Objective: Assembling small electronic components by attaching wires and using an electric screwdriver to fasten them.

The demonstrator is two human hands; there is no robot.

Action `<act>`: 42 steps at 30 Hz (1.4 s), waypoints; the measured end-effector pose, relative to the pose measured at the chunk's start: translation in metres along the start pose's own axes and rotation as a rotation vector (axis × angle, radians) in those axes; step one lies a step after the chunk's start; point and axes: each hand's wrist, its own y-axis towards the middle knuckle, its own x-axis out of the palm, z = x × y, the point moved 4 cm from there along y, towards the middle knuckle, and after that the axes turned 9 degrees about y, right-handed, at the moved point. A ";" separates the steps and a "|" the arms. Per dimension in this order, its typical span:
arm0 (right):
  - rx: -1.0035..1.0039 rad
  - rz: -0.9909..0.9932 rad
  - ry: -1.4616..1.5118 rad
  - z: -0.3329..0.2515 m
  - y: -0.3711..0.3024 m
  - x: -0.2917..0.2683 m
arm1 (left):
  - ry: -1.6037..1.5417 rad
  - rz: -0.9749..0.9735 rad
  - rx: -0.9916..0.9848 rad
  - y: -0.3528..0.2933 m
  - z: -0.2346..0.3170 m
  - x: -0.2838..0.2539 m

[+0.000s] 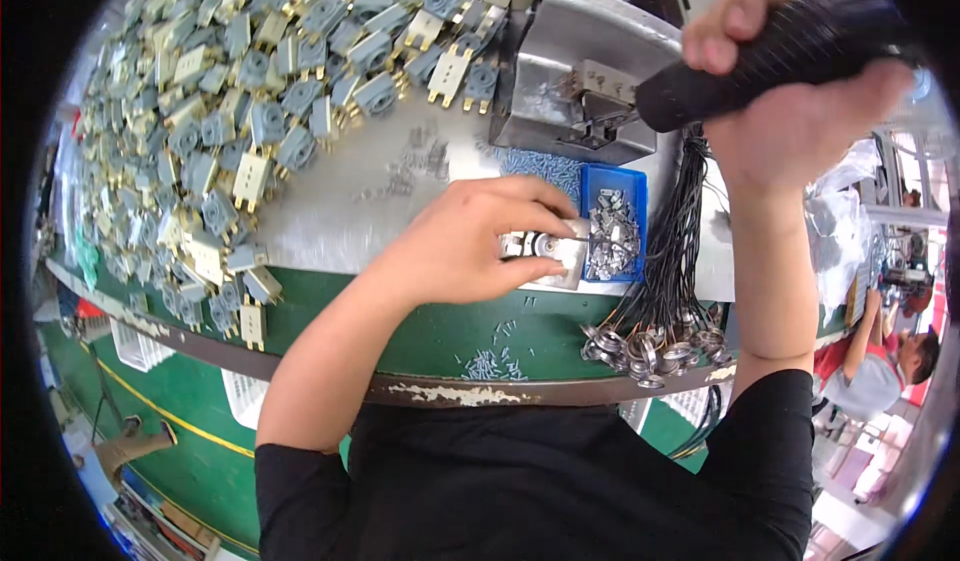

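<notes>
My left hand (478, 236) rests over a small metal block (568, 271) near the bench's front edge. Its thumb and fingers close around a small part (544, 245) with a white round centre and black pieces; the fingers partly cover it. Raised at the upper right, my right hand (800, 136) wraps around a thick black, ribbed cylindrical tool (745, 71), probably a powered screwdriver. The hand and tool are slightly blurred, and the tool's tip points left toward a metal stand. Beside the block, a blue tray (638, 196) contains small metal pieces.
Grey-and-cream switch-like parts (250, 91) with brass tabs are heaped at left. A metal stand (560, 71) stands behind the tray. Black wires (680, 226) with metal rings (655, 351) hang at right. Loose screws (490, 365) lie near the front edge. Another person (875, 366) sits far right.
</notes>
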 end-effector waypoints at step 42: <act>0.303 0.377 -0.412 0.013 -0.043 0.042 | 0.010 -0.005 -0.034 0.001 0.001 -0.006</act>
